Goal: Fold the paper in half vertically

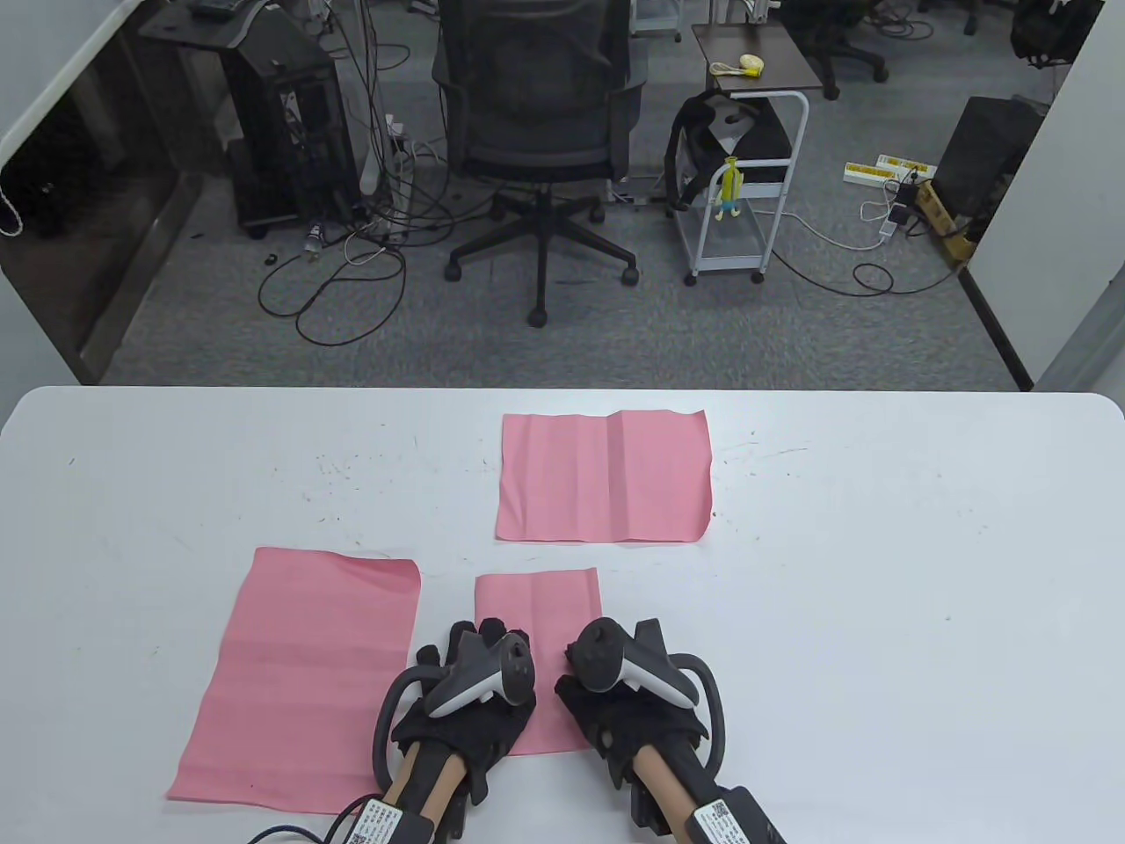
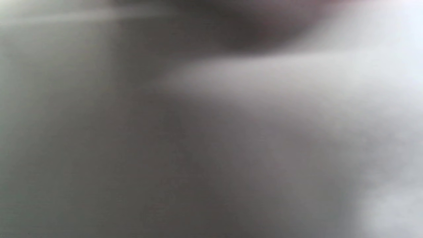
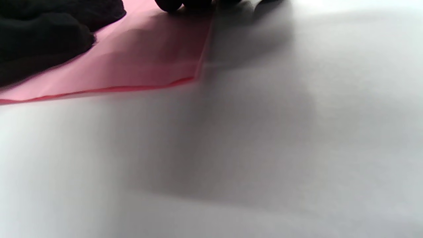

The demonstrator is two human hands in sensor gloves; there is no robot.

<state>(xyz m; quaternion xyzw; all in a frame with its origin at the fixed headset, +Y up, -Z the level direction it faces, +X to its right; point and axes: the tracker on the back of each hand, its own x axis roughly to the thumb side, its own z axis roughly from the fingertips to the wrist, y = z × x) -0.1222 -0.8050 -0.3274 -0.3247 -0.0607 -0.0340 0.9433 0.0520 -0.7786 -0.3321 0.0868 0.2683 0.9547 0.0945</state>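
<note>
White table [image 1: 879,571]: folded pink paper [image 1: 538,607] at near edge. My left hand [image 1: 466,694] lies flat, fingers spread on it; right hand [image 1: 628,694] knuckles down at its right edge, finger state unclear.

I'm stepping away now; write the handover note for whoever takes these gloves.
Left hand: lies on the left part of the folded sheet, near you at the middle of the table.
Right hand: at that sheet's right edge; the right wrist view shows its fingertips at the edge, two layers stacked.
Other pink sheets: large one flat at left, creased one flat farther back.
Done: the near sheet looks folded in half.
Left: probably press the crease firm; the other two sheets lie unfolded.
</note>
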